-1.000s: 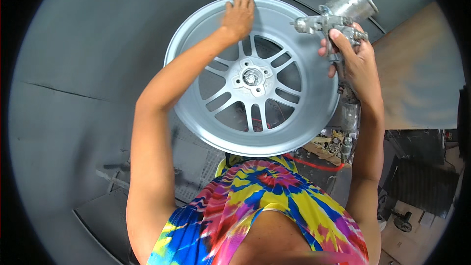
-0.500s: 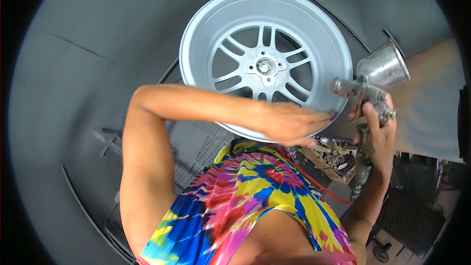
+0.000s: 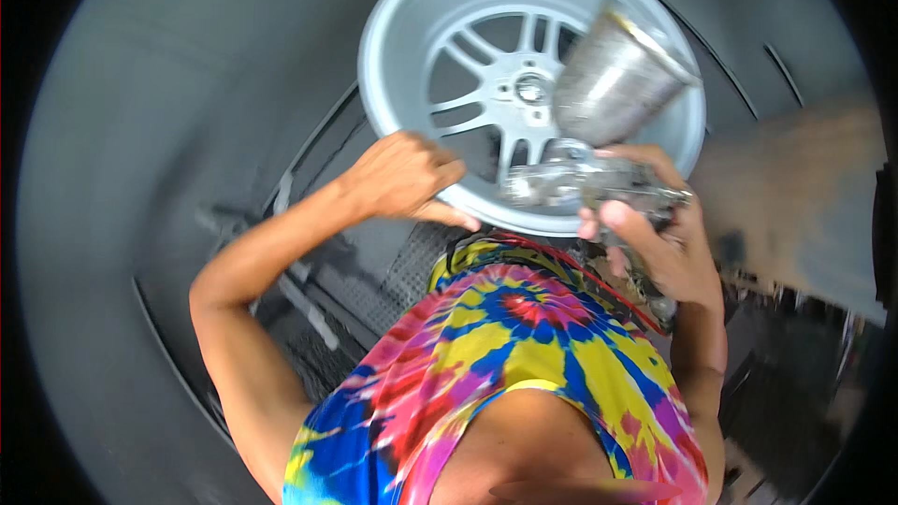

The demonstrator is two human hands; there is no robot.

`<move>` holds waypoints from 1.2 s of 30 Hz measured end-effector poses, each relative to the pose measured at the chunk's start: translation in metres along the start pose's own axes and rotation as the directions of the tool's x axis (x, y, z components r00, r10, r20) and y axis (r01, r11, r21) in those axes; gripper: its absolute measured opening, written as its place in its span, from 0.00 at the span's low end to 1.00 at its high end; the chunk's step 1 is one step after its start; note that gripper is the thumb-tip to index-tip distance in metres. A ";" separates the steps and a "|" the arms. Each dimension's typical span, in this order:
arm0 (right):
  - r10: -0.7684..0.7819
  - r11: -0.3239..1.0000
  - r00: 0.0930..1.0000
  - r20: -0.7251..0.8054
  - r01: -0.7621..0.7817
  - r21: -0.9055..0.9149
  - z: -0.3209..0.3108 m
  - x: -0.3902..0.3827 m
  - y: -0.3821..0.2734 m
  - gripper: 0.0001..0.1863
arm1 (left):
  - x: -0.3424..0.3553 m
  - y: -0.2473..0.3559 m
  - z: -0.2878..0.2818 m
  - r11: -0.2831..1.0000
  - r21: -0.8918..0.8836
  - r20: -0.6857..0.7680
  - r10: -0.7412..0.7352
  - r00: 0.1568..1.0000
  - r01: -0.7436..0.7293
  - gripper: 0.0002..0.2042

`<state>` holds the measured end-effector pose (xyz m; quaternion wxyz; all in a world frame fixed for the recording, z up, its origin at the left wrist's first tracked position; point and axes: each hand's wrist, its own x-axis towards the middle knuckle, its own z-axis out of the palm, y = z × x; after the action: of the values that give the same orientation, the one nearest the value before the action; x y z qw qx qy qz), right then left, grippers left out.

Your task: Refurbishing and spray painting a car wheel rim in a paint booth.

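Note:
A silver multi-spoke alloy wheel fills the upper middle of the view, its inner barrel facing me. My left hand is curled at the lower-left edge of the rim, thumb stretched along it. My right hand grips a metal spray gun with a large steel cup on top. The gun is over the lower right of the wheel, its nozzle pointing left toward my left hand. The cup hides part of the spokes.
Grey walls surround the wheel, with a mottled tan board at the right. A perforated plate and dusty bars lie below on the left. A red hose runs down beside my colourful shirt. Dark clutter sits at lower right.
My left hand has swept down the wheel, to the lower right, then back to the lower-left rim. The spray gun has moved left over the wheel. The wheel appears higher and farther right.

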<state>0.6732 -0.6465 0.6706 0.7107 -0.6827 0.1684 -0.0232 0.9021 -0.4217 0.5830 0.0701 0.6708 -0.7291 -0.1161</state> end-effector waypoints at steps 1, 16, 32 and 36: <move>-0.004 1.000 0.997 0.076 0.005 -0.008 0.004 0.005 -0.001 0.20 | -0.003 0.003 0.001 1.000 0.017 -0.105 0.001 0.994 0.001 0.34; -0.654 0.736 0.609 -0.449 0.375 -0.563 -0.034 -0.003 0.051 0.16 | 0.084 0.077 -0.012 0.871 -0.466 0.324 0.001 0.946 0.159 0.27; -0.551 0.830 0.829 -0.098 0.532 -0.170 -0.041 -0.031 -0.017 0.15 | 0.071 0.129 -0.063 0.787 -0.504 -0.228 -0.518 0.825 0.355 0.12; -0.627 0.779 0.773 -0.096 0.625 -0.049 -0.018 -0.003 -0.025 0.16 | 0.061 0.169 -0.045 0.755 -0.573 -0.259 -0.535 0.804 0.318 0.13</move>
<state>0.6701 -0.6648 0.6954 0.6476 -0.7026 -0.0301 -0.2933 0.7452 -0.4735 0.6673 0.3635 0.7890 -0.4644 -0.1723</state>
